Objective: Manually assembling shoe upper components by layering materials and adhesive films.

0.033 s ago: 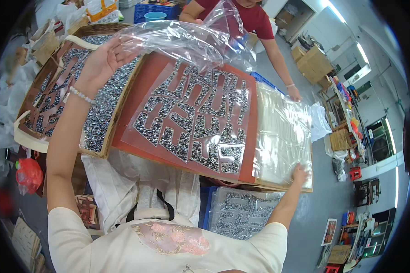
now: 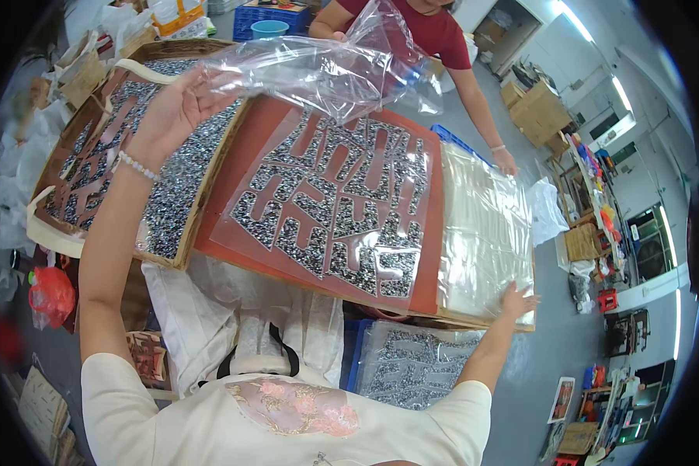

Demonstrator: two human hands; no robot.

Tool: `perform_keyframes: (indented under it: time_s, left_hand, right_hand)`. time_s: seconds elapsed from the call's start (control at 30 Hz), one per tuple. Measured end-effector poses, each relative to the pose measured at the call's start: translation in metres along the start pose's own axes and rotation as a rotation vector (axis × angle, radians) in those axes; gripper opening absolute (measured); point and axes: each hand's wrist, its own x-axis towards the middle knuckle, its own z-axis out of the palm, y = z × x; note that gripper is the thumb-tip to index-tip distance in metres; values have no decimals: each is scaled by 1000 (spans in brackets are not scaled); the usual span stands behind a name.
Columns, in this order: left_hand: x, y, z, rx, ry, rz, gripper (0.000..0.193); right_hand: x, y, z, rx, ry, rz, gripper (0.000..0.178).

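My left hand is raised over the far left of the work, pinching the edge of a loose clear plastic film. The film hangs crumpled in the air toward a co-worker's hand, which holds its other side. Below lies a sheet patterned with dark glittery pieces on a reddish-brown board. My right hand, its fingers spread, rests at the near right corner of a stack of clear film sheets. The co-worker's other hand touches the stack's far right corner.
At the left stands a wooden-edged tray of loose glitter pieces with cream strips over it. Another glittery sheet in plastic lies low beside a blue crate. A red bag hangs at the left. Beyond the board stands the co-worker.
The fingers of my right hand have lifted and spread at the stack's corner. The film between my left hand and the co-worker has shifted and drawn a little tauter.
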Motion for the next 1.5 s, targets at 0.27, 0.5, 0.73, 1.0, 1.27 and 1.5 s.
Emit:
perform_keyframes:
  time_s: [0.27,0.5,0.73,1.0,1.27,1.5]
  left_hand:
    - [-17,-56,26,-212,9,-96,54]
    - [-28,-91,84,-292,82,-57,64]
    - [-49,-117,88,-344,121,-68,62]
    - [-66,-98,100,-103,105,-82,69]
    - [59,-74,159,971,42,881,75]
    - [219,-111,205,1324,-44,457,76]
  right_hand:
    - [-139,-191,-141,1229,-299,-899,57]
    - [-294,-265,-239,1630,-1698,-738,93]
    - [-373,-273,-257,1776,-1699,-682,29]
    - [-350,-229,-257,1919,-1329,-766,25]
    - [-291,-218,-247,1831,-775,-894,28]
    - [-300,-245,-241,1779,-730,-864,32]
